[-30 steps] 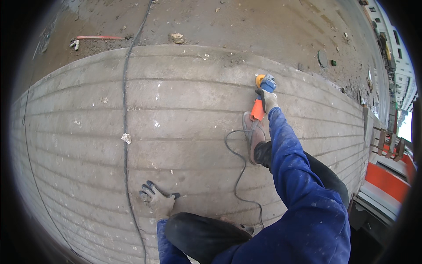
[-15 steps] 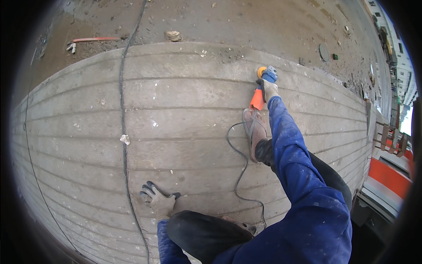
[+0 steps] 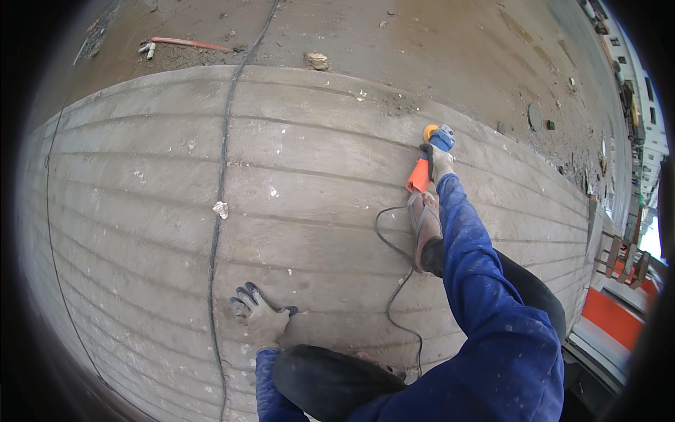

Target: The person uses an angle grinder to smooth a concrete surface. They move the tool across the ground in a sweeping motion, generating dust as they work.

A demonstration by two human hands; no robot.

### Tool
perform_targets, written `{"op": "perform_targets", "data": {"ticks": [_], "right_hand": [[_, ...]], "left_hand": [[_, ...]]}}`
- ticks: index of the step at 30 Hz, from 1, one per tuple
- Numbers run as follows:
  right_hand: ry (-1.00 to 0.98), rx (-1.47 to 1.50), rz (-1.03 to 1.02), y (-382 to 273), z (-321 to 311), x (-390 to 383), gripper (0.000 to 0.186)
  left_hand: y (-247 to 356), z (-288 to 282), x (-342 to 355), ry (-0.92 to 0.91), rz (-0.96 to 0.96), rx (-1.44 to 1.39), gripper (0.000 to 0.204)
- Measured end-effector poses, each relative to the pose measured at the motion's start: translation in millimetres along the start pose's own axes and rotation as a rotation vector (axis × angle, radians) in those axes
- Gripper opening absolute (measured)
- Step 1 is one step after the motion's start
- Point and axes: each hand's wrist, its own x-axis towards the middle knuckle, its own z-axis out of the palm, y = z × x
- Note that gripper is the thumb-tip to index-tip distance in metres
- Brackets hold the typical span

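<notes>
An angle grinder [image 3: 420, 172] with an orange body, a blue head and a yellow disc is held in my gloved right hand [image 3: 441, 164]. My fingers wrap round it just behind the head, out past my sandalled foot [image 3: 426, 228]. The disc is close to the grooved concrete slab [image 3: 316, 204]; whether it touches cannot be made out. My gloved left hand [image 3: 265, 318] rests on the slab with its fingers spread, holding nothing. From the grinder's rear a dark power cord [image 3: 391, 299] loops back beside my leg.
A thick black cable [image 3: 219, 179] crosses the slab left of centre, with a pale lump [image 3: 221, 209] on it. A thinner cable [image 3: 48, 204] runs farther left. Beyond the slab's edge lie wet mud [image 3: 394, 42], a rock [image 3: 318, 61] and a red pipe [image 3: 190, 44].
The whole view has shifted, so the slab and cables appear farther right. The grinder appears slightly lower and to the right, still in my right hand. My left hand stays spread on the slab.
</notes>
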Motion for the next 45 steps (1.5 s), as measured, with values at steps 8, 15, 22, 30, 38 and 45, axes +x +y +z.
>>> {"op": "perform_targets", "data": {"ticks": [8,15,22,30,38,45], "right_hand": [[-0.29,-0.392,-0.27,-11,146,-59,0.035],[-0.42,-0.74,-0.479,-71,220,-136,0.04],[-0.202,-0.502,-0.338,-83,191,-36,0.03],[-0.306,-0.356,-0.314,-71,199,-46,0.026],[-0.501,-0.575,-0.368,-83,313,-123,0.04],[-0.63,-0.779,-0.56,-53,322,-230,0.047]], "left_hand": [[3,-5,0,-0.017,0.021,-0.013,0.134],[-4,-3,-2,-0.02,-0.006,-0.02,0.135],[2,-8,0,-0.021,0.004,-0.027,0.135],[-2,-10,-2,-0.012,0.015,-0.026,0.134],[-6,-6,-5,0.002,0.03,-0.024,0.131],[-4,-4,-6,0.018,0.036,-0.013,0.13]]}}
